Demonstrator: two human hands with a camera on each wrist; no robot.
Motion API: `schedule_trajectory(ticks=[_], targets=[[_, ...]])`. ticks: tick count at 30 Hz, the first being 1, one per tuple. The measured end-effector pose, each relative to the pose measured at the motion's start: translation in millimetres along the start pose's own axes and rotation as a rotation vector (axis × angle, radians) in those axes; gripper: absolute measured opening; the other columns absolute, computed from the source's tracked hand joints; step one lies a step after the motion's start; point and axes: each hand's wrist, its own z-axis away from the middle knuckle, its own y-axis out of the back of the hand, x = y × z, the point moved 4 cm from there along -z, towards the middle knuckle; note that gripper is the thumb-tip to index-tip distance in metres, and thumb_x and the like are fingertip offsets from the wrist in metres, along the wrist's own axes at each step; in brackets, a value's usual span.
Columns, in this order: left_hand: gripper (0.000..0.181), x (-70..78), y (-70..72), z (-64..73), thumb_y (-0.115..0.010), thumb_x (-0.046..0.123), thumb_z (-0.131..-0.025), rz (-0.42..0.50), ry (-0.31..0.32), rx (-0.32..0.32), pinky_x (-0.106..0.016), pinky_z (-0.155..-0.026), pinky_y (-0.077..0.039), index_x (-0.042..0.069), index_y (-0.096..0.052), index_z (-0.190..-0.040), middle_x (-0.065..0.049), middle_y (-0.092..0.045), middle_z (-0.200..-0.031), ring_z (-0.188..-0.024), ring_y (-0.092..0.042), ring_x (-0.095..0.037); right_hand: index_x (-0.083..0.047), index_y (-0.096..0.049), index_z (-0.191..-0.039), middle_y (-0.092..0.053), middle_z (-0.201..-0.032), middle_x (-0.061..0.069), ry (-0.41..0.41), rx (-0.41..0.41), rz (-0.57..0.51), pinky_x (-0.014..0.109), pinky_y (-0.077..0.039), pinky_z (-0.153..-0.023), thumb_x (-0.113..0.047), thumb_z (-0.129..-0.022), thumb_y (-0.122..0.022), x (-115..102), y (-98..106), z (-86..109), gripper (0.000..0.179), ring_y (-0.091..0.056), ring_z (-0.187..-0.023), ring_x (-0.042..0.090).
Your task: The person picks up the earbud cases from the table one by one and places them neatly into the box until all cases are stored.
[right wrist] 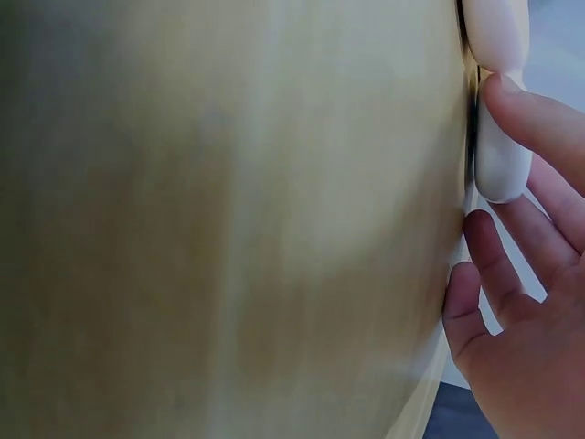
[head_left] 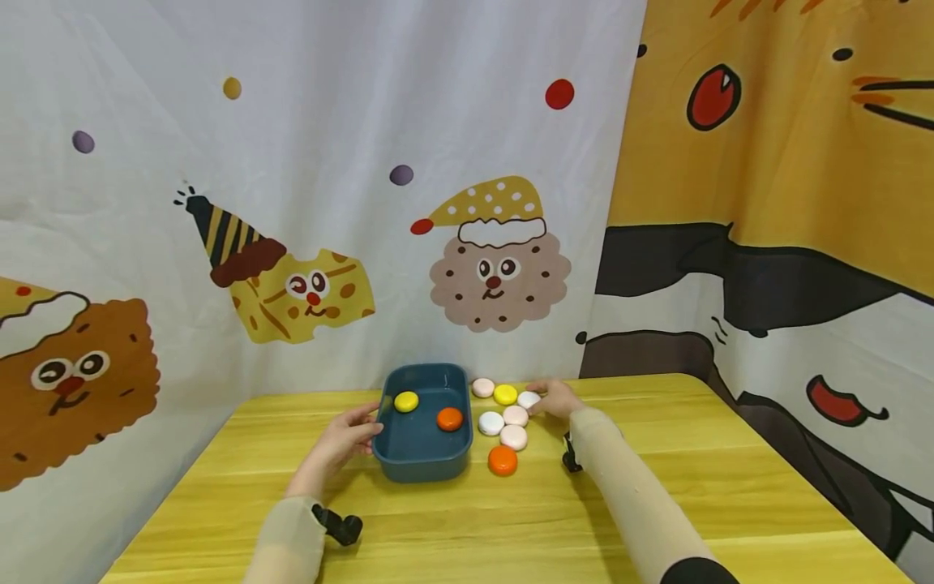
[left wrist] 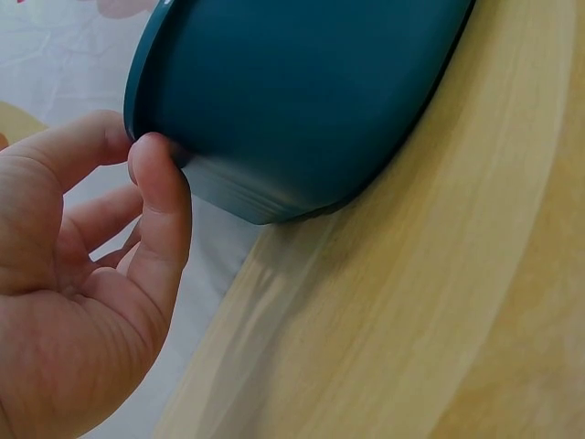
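At the left side of a dark blue rectangular box [head_left: 423, 470], my left hand [head_left: 341, 442] pinches the rim between thumb and fingers. Inside the box lie a yellow round disc [head_left: 406, 401] and an orange round disc [head_left: 449, 418]. My right hand [head_left: 558, 400] is at the far right of the loose discs, thumb and fingers around a smooth white disc [right wrist: 502, 163] standing low at the table surface. A pale pink disc [right wrist: 498, 35] sits right beside it in the right wrist view.
Between box and right hand lie several more discs: a yellow one [head_left: 505, 395], a white one [head_left: 491, 422], an orange one [head_left: 502, 460] and pale pink ones [head_left: 514, 438]. The wooden table [head_left: 438, 535] ends at a printed curtain [head_left: 328, 162] behind.
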Motion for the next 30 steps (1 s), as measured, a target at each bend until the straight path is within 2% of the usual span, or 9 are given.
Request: schedule_trajectory(ticks=[9, 12, 16, 18, 22, 30], targets=[[0.060, 3.5, 2.3, 1.5, -0.060, 0.004, -0.094, 0.029, -0.006, -0.002, -0.025, -0.058, -0.051, -0.004, -0.035, -0.147, -0.012, -0.051, -0.107, -0.063, -0.050, -0.012, 0.003, -0.062, -0.126, -0.057, -0.128, 0.021, 0.024, 0.026, -0.116, 0.050, -0.035, -0.104, -0.008, -0.075, -0.080, 0, 11, -0.8, 0.055, -0.049, -0.120, 0.036], [0.060, 4.4, 3.4, 2.6, -0.060, 0.005, -0.094, 0.030, -0.009, -0.005, -0.025, -0.058, -0.051, -0.004, -0.034, -0.148, -0.011, -0.051, -0.106, -0.063, -0.050, -0.013, 0.005, -0.061, -0.126, -0.057, -0.128, 0.022, 0.042, 0.032, -0.209, 0.044, -0.041, -0.099, -0.005, -0.078, -0.078, -5, 15, 0.7, 0.052, -0.052, -0.114, 0.033], [0.060, 1.7, 5.6, 1.2, -0.061, 0.005, -0.094, 0.022, -0.006, 0.003, -0.025, -0.059, -0.050, -0.003, -0.036, -0.147, -0.011, -0.050, -0.106, -0.064, -0.050, -0.012, 0.006, -0.059, -0.127, -0.057, -0.126, 0.022, 0.094, 0.024, -0.253, 0.037, -0.046, -0.088, -0.005, -0.082, -0.075, -17, 20, 4.3, 0.049, -0.056, -0.103, 0.028], [0.060, 1.2, 6.1, 0.7, -0.061, 0.005, -0.093, 0.027, -0.008, 0.008, -0.025, -0.059, -0.050, -0.003, -0.037, -0.147, -0.011, -0.051, -0.104, -0.064, -0.050, -0.012, 0.006, -0.058, -0.128, -0.058, -0.125, 0.022, 0.129, 0.027, -0.229, 0.037, -0.048, -0.086, -0.008, -0.084, -0.075, -23, 23, 5.5, 0.050, -0.058, -0.101, 0.028], [0.060, -0.3, 4.8, -0.2, -0.062, 0.005, -0.093, 0.027, -0.015, 0.002, -0.025, -0.058, -0.051, -0.004, -0.036, -0.147, -0.011, -0.051, -0.103, -0.064, -0.050, -0.012, 0.005, -0.056, -0.132, -0.057, -0.129, 0.021, 0.154, 0.034, -0.268, 0.041, -0.049, -0.087, -0.010, -0.084, -0.075, -27, 28, 6.6, 0.054, -0.059, -0.102, 0.029], [0.059, -0.5, 2.2, -1.2, -0.060, 0.004, -0.094, 0.013, 0.005, -0.003, -0.028, -0.062, -0.052, -0.002, -0.037, -0.147, -0.013, -0.051, -0.106, -0.064, -0.050, -0.014, 0.000, -0.054, -0.136, -0.055, -0.131, 0.017, 0.101, 0.040, -0.342, 0.053, -0.044, -0.094, -0.015, -0.082, -0.078, -23, 33, 10.2, 0.061, -0.058, -0.104, 0.029]])
